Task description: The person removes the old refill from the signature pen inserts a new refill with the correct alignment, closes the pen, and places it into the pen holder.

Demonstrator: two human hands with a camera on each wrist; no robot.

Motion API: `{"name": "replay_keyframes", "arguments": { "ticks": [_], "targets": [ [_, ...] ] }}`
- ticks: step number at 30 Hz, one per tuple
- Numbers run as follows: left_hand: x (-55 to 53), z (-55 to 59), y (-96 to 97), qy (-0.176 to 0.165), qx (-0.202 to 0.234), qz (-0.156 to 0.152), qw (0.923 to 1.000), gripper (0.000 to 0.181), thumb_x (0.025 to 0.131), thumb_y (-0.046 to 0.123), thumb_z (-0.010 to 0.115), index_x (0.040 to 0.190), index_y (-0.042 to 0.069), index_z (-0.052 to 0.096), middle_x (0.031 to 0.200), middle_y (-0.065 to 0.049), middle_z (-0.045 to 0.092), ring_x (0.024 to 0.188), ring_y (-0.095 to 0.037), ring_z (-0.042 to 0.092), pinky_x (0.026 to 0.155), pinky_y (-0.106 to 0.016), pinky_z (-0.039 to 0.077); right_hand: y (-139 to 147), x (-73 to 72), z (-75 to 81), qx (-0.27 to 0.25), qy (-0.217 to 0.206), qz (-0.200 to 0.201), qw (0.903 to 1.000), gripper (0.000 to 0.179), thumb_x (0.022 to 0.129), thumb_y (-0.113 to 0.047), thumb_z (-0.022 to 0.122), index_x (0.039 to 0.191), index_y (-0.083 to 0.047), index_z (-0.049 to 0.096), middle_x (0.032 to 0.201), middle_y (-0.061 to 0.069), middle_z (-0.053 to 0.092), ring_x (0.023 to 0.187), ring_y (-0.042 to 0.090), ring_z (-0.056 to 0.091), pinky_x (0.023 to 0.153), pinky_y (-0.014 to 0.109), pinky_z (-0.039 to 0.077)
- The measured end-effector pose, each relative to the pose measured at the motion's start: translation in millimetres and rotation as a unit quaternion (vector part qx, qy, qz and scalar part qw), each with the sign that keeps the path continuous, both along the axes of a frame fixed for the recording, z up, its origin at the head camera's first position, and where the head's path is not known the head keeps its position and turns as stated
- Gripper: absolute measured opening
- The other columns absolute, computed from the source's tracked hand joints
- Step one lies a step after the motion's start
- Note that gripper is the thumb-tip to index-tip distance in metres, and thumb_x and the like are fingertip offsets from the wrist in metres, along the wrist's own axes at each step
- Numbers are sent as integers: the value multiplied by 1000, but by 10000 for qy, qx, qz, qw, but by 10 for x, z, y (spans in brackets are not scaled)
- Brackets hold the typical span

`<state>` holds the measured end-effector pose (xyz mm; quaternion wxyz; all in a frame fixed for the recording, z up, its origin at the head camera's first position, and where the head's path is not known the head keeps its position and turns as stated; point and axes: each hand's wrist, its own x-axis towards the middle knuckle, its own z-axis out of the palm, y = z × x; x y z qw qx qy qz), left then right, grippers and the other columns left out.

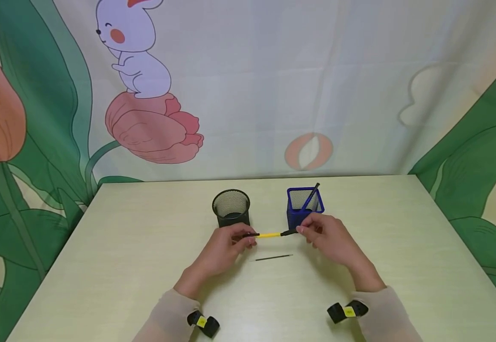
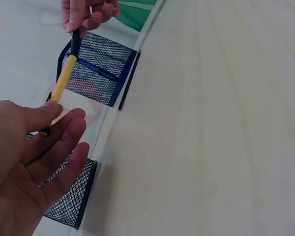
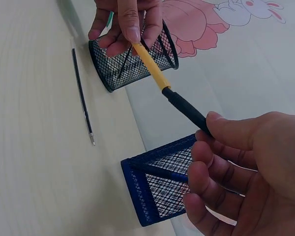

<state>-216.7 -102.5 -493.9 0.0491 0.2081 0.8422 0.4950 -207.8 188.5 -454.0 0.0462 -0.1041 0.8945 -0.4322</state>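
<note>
A pen with a yellow barrel (image 1: 270,235) and black ends is stretched level between both hands above the table. My left hand (image 1: 230,244) pinches its clip end between thumb and fingers. At the other end, my right hand (image 1: 331,240) pinches the black grip section (image 3: 187,110). Below the pen, a thin dark ink refill (image 1: 273,257) lies on the table. Behind my left hand stands a round black mesh pen holder (image 1: 231,204). Close behind my right hand is a square blue mesh pen holder (image 1: 295,218) with a dark pen (image 1: 312,195) leaning in it.
The pale wooden table (image 1: 115,266) runs back to a printed curtain (image 1: 248,95) with a rabbit and flowers. Black straps with yellow labels sit at both wrists, by the sleeves (image 1: 168,316).
</note>
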Motion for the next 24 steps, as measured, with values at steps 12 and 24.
{"name": "replay_keyframes", "arguments": {
  "ticks": [12, 24],
  "targets": [
    [12, 50, -7, -134, 558, -68, 9983, 15, 102, 11, 66, 115, 13, 72, 99, -9, 79, 92, -25, 75, 80, -30, 62, 73, 43, 112, -192, 37, 12, 9998, 18, 104, -24, 66, 104, -6, 69, 83, 8, 66, 73, 21, 62, 64, 30, 54],
    [25, 84, -16, -134, 771, -137, 9968, 15, 102, 10, 65, 116, 13, 71, 101, -9, 79, 94, -33, 75, 83, -45, 62, 86, 46, 111, -227, 60, 21, 9997, 14, 103, -23, 66, 102, -9, 68, 82, 7, 65, 72, 21, 61, 62, 29, 53]
  ]
}}
